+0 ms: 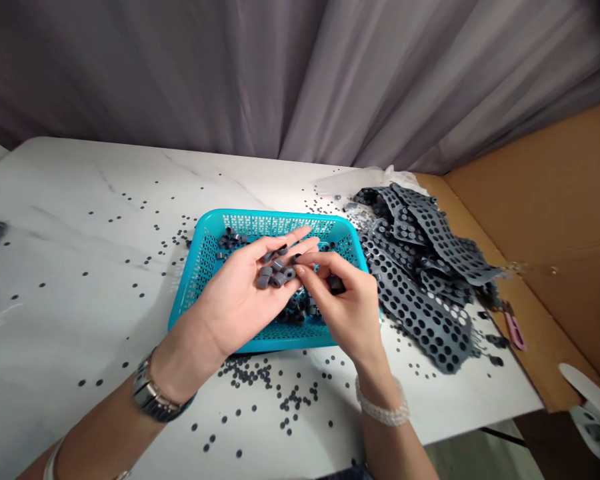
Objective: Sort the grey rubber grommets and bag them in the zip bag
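Note:
My left hand (240, 293) is palm up over the turquoise plastic basket (180, 293), fingers stretched forward. Several small grey rubber caps (276, 275), short and cylindrical, lie in its palm and against its fingers; one shows a hole in its end. Thumb and forefinger of my right hand (347, 300) pinch together on another dark cap (297, 259) at the edge of the left palm. The right hand's other fingers are curled in and partly hidden. More dark caps (233, 238) lie inside the basket, some of them hidden below my hands.
Perforated grey rubber sheets (420, 287) are heaped right of the basket. Small dark discs (250, 373) are scattered over the white marbled table (55, 300). A cardboard panel (555, 200) stands at the right, with a pink-handled tool (515, 330) near it. A grey curtain (230, 73) hangs behind.

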`<state>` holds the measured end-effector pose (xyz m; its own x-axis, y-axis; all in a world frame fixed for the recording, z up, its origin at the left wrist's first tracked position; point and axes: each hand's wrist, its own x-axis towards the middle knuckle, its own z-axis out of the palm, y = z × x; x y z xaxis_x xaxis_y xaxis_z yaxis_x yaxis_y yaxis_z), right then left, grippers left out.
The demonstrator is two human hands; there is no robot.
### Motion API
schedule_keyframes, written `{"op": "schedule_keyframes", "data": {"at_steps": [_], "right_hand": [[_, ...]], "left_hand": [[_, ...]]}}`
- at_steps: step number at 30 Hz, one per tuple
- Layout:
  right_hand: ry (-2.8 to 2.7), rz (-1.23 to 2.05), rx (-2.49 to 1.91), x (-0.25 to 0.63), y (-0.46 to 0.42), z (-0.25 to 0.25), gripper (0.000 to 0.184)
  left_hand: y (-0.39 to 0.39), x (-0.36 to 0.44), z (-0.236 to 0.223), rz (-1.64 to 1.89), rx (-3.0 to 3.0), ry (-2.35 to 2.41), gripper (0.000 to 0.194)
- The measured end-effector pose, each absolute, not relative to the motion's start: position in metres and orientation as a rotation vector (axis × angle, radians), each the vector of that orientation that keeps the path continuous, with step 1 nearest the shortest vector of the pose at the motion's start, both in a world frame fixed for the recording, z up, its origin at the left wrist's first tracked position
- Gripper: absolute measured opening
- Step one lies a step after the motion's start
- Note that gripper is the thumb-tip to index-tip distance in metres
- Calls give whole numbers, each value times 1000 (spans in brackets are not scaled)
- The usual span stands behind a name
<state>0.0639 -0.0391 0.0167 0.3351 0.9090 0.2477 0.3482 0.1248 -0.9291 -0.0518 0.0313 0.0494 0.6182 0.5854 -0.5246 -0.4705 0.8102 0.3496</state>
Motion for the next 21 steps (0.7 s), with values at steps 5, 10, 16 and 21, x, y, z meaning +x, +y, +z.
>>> {"op": "schedule_keyframes", "data": {"at_steps": [5, 10, 16, 21], "right_hand": [[-613, 1296, -1049, 76, -33, 10, 14], [-246, 1629, -646, 86, -32, 9, 26], [-148, 1665, -600, 85, -32, 10, 23], [-150, 1620, -657, 86, -31, 10, 30]], "left_hand": [[31, -53, 48, 622, 121, 638, 47], [31, -55, 49, 613, 118, 636, 49], [31, -55, 48, 604, 118, 614, 50], [32, -56, 46, 587, 120, 574, 50]]}}
